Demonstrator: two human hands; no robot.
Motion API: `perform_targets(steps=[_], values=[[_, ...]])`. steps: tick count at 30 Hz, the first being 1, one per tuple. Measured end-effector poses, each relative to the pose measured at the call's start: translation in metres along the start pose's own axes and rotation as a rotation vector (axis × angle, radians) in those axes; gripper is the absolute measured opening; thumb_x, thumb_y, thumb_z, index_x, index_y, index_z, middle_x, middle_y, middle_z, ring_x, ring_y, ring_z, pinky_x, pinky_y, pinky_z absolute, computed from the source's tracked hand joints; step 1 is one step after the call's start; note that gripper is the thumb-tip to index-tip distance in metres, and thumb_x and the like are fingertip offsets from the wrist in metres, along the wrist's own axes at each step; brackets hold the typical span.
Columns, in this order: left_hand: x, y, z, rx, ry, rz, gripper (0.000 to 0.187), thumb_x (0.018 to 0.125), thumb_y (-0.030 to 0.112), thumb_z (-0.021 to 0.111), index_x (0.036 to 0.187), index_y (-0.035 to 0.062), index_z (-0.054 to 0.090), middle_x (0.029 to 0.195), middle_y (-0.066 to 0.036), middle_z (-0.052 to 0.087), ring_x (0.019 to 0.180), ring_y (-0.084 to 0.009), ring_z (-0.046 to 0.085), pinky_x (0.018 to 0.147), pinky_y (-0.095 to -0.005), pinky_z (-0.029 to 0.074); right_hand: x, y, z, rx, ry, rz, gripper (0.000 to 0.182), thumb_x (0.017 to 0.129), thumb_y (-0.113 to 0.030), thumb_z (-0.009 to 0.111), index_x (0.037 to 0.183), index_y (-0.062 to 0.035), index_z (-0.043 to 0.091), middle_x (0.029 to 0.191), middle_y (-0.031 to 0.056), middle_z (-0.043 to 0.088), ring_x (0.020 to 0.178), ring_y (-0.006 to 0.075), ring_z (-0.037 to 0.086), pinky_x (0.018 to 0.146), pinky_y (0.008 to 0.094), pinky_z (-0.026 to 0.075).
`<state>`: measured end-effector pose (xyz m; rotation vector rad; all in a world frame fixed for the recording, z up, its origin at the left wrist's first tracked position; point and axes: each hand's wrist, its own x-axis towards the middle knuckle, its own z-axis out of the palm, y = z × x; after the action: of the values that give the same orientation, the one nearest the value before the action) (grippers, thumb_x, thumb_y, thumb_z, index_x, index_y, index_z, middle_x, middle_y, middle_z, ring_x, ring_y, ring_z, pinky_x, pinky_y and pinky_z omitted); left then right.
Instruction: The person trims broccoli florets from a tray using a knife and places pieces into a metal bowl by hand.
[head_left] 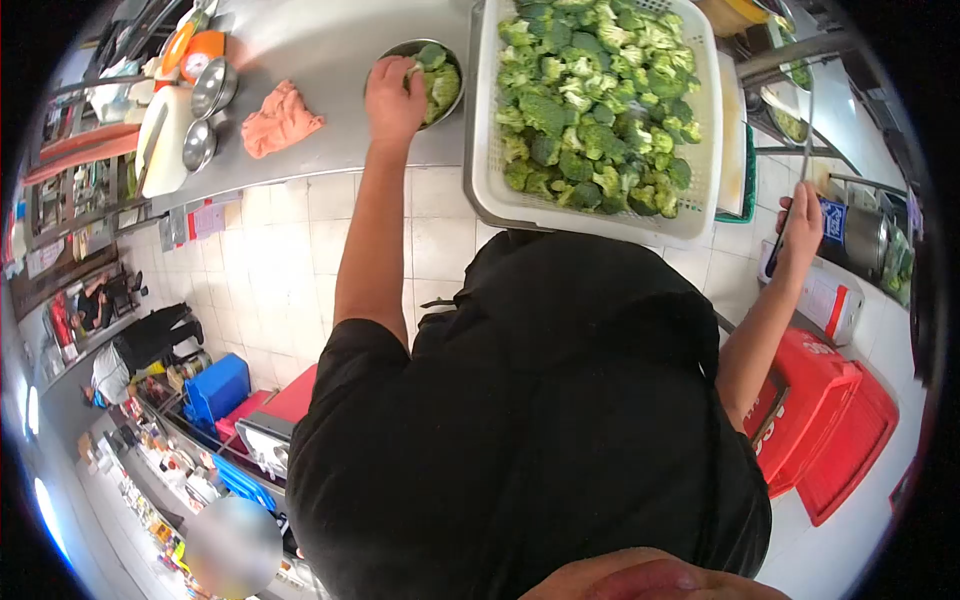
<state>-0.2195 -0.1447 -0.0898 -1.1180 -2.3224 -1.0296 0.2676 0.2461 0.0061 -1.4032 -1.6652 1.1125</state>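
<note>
My left hand (393,98) reaches into a round metal bowl (459,90) on the steel counter. Its fingers are curled around a broccoli floret at the bowl's left side, partly hidden by the hand. More green broccoli (440,88) fills the bowl beside my fingers. To the right of the bowl, a white perforated basket (483,150) is heaped with cut broccoli florets (590,110). My right hand (800,228) is out to the far right, closed around the dark handle of a long thin knife (808,125). The blade points away from me, seen almost edge-on.
On the counter (330,45) lie a crumpled orange cloth (282,120), metal bowls (213,88), a white cutting board (168,145) and an orange scale (203,55). Red bins (810,410) stand behind my right arm. Other people (150,340) are in the background at left.
</note>
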Motion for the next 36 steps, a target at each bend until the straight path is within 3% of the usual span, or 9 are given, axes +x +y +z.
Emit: perform_targets(steps=[5, 8, 11, 13, 17, 18, 22, 27, 36], values=[[0.008, 0.028, -0.009, 0.005, 0.042, -0.023, 0.022, 0.081, 0.011, 0.071, 0.103, 0.0053, 0.069, 0.112, -0.017, 0.065, 0.106, -0.0363, 0.059, 0.091, -0.0461, 0.050, -0.030, -0.006, 0.023, 0.021, -0.067, 0.056, 0.041, 0.098, -0.032, 0.065, 0.127, -0.0037, 0.061, 0.076, 0.0020, 0.061, 0.054, 0.0057, 0.050, 0.046, 0.0210, 0.036], [0.025, 0.045, -0.009, 0.077, 0.148, 0.142, 0.023, 0.081, 0.011, 0.071, 0.102, 0.0056, 0.069, 0.110, -0.017, 0.066, 0.103, -0.0366, 0.060, 0.087, -0.0446, 0.052, -0.056, -0.018, 0.044, 0.141, -0.174, 0.113, 0.042, 0.099, -0.032, 0.064, 0.128, -0.0034, 0.059, 0.076, 0.0003, 0.059, 0.054, 0.0053, 0.047, 0.046, 0.0208, 0.035], [0.042, 0.077, 0.006, -0.123, 0.114, 0.228, 0.023, 0.080, 0.011, 0.072, 0.103, 0.0059, 0.069, 0.106, -0.015, 0.067, 0.099, -0.0354, 0.062, 0.083, -0.0432, 0.053, -0.073, -0.021, 0.061, 0.218, -0.278, 0.149, 0.042, 0.099, -0.032, 0.064, 0.128, -0.0032, 0.059, 0.075, -0.0001, 0.058, 0.052, 0.0049, 0.045, 0.045, 0.0206, 0.033], [0.052, 0.104, 0.021, -0.196, -0.039, 0.306, 0.020, 0.082, 0.011, 0.070, 0.102, 0.0062, 0.069, 0.106, -0.014, 0.067, 0.096, -0.0352, 0.063, 0.083, -0.0432, 0.053, -0.083, -0.029, 0.073, 0.190, -0.350, 0.148, 0.044, 0.101, -0.032, 0.059, 0.134, -0.0036, 0.055, 0.074, -0.0001, 0.058, 0.052, 0.0055, 0.045, 0.046, 0.0214, 0.033], [0.060, 0.129, 0.059, -0.125, -0.430, 0.358, 0.017, 0.088, 0.014, 0.063, 0.103, 0.0071, 0.067, 0.108, -0.014, 0.067, 0.097, -0.0356, 0.064, 0.084, -0.0443, 0.054, -0.077, -0.023, 0.081, 0.254, -0.334, 0.164, 0.042, 0.094, -0.025, 0.071, 0.129, -0.0034, 0.059, 0.071, -0.0002, 0.058, 0.048, 0.0047, 0.044, 0.042, 0.0219, 0.030], [0.063, 0.134, 0.062, 0.050, -0.583, 0.323, 0.022, 0.090, 0.012, 0.057, 0.110, 0.0086, 0.064, 0.112, -0.013, 0.067, 0.101, -0.0364, 0.065, 0.084, -0.0464, 0.055, -0.078, -0.023, 0.081, 0.187, -0.330, 0.128, 0.043, 0.092, -0.023, 0.073, 0.128, -0.0031, 0.059, 0.071, -0.0006, 0.059, 0.050, 0.0045, 0.045, 0.044, 0.0218, 0.032], [0.075, 0.139, 0.091, 0.331, -0.840, 0.243, 0.037, 0.084, 0.002, 0.054, 0.120, 0.0083, 0.060, 0.115, -0.016, 0.067, 0.104, -0.0356, 0.066, 0.084, -0.0498, 0.055, -0.085, -0.020, 0.091, 0.036, -0.200, -0.032, 0.052, 0.081, -0.016, 0.082, 0.126, -0.0011, 0.060, 0.075, -0.0003, 0.063, 0.062, 0.0055, 0.053, 0.055, 0.0224, 0.042], [0.076, 0.149, 0.099, 0.394, -0.881, 0.217, 0.036, 0.086, 0.004, 0.055, 0.121, 0.0076, 0.060, 0.116, -0.018, 0.066, 0.104, -0.0372, 0.066, 0.084, -0.0494, 0.056, -0.089, -0.015, 0.091, -0.240, -0.035, -0.198, 0.063, 0.073, -0.014, 0.085, 0.129, -0.0034, 0.057, 0.074, 0.0078, 0.066, 0.063, 0.0127, 0.059, 0.060, 0.0288, 0.049], [0.083, 0.153, 0.102, 0.452, -0.922, 0.184, 0.032, 0.084, 0.005, 0.058, 0.116, 0.0065, 0.063, 0.114, -0.018, 0.067, 0.104, -0.0376, 0.066, 0.085, -0.0488, 0.056, -0.092, 0.006, 0.096, -0.258, 0.003, -0.179, 0.069, 0.072, -0.026, 0.084, 0.131, -0.0045, 0.056, 0.073, 0.0108, 0.066, 0.062, 0.0177, 0.062, 0.062, 0.0329, 0.052]])
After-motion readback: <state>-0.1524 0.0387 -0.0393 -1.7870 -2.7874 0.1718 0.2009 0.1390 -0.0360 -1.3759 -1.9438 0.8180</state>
